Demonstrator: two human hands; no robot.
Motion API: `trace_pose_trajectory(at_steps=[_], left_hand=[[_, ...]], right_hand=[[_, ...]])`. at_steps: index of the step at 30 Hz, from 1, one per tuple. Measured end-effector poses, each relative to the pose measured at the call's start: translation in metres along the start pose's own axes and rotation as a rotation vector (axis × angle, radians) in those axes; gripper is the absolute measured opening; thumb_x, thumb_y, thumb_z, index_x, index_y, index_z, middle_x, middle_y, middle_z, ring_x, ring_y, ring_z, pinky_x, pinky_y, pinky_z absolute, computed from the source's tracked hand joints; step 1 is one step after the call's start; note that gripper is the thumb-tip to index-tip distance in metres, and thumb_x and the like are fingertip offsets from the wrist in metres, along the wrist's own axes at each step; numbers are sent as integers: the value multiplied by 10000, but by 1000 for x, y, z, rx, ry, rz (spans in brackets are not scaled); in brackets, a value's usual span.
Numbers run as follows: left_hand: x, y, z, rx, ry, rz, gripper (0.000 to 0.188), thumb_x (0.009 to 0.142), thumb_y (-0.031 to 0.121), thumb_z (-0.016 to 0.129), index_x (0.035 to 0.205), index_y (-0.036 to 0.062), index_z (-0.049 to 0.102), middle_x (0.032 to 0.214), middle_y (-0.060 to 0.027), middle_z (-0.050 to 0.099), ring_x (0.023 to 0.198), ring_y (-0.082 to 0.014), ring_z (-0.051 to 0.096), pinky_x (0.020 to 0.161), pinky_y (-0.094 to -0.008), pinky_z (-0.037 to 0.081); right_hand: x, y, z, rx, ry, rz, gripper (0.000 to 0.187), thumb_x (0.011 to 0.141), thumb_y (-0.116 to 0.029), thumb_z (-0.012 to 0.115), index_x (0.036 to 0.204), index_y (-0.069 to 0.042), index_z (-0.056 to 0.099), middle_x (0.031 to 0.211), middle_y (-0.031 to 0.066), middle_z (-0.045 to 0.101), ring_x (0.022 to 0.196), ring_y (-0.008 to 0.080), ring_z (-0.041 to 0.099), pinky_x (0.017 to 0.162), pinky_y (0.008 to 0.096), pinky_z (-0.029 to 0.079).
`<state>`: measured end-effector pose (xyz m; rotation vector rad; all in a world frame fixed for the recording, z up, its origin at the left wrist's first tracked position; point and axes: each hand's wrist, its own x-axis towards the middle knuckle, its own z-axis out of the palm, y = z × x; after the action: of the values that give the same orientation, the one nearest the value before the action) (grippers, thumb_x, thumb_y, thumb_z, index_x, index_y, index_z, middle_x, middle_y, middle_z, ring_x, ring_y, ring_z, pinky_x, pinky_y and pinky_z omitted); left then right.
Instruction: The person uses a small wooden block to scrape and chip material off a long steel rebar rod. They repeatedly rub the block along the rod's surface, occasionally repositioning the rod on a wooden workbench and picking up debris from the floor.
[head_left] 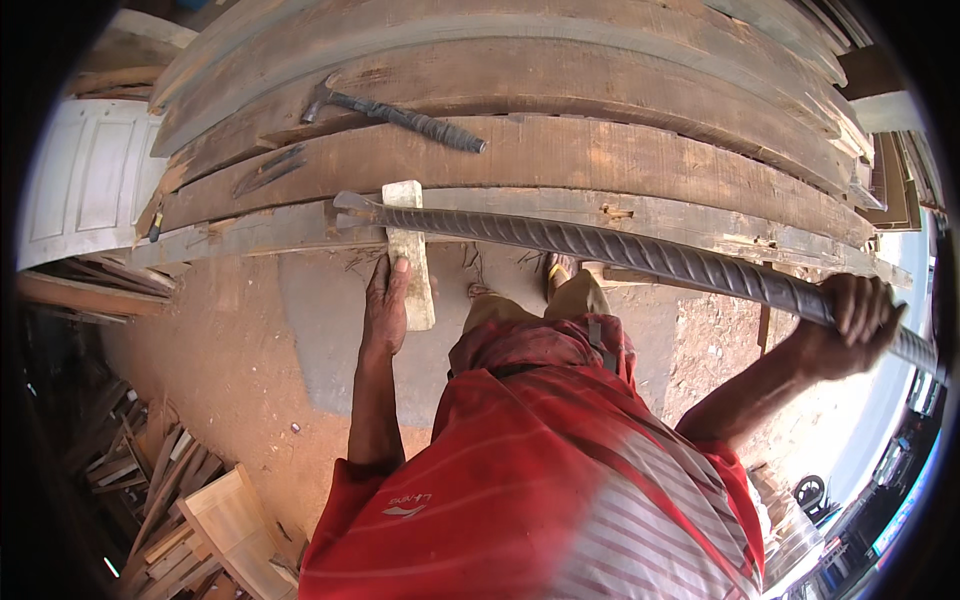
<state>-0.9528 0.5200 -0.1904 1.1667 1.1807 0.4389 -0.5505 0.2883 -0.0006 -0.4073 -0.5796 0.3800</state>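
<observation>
My left hand (388,306) is closed on a short, pale wooden block (408,265), its thumb lying along the face. The block's far end rests over the nearest timber plank (290,226). A long ribbed steel pry bar (580,240) passes across the top of the block, its flattened claw tip just left of it, above that plank. Out at the right, my right hand (850,325) grips the bar near its other end. Farther off, a claw hammer (400,120) with a dark wrapped handle lies on the planks. Whether the claw tip touches the plank, I cannot tell.
Thick weathered planks (560,80) lie side by side in front of me. A white panelled door (85,180) leans at the left. Scrap wood (165,490) is heaped at the lower left, beside a pale wooden panel (235,525). My sandalled foot (562,270) stands by the planks.
</observation>
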Motion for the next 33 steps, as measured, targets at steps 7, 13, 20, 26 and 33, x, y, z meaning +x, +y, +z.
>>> trace_pose_trajectory(at_steps=[7,13,20,26,33], left_hand=[[-6,-8,2,72,114,78,480,998,428,558,1283,44,518,988,-120,653,855,-204,650,782,-353,536],[-22,26,30,694,595,724,701,781,117,807,1372,38,440,1250,-187,554,1195,-328,515,1015,-475,407],[-12,102,119,699,49,1088,602,688,72,838,1232,55,582,1162,-158,605,1118,-352,576,981,-475,446],[6,98,140,913,66,1021,338,667,108,832,940,57,639,913,-121,685,889,-325,654,807,-437,472],[10,95,159,918,234,1035,211,821,155,773,753,48,604,703,-134,645,687,-337,635,666,-434,453]], right_hand=[[-1,18,4,65,116,18,331,1043,-275,489,751,-125,446,531,-58,336,398,34,310,408,201,342],[-12,9,-9,-285,221,12,457,1031,-484,458,882,-62,551,620,-12,378,502,95,392,526,264,423],[-12,11,-21,-542,278,67,666,930,-702,472,926,-43,568,728,65,531,649,203,525,631,333,474],[-49,-12,-51,-992,-98,483,790,812,-720,630,1065,27,617,829,98,654,784,197,632,703,339,519],[-30,-71,-6,-879,-772,218,738,700,-522,825,1093,83,666,859,178,690,723,281,708,623,331,563]])
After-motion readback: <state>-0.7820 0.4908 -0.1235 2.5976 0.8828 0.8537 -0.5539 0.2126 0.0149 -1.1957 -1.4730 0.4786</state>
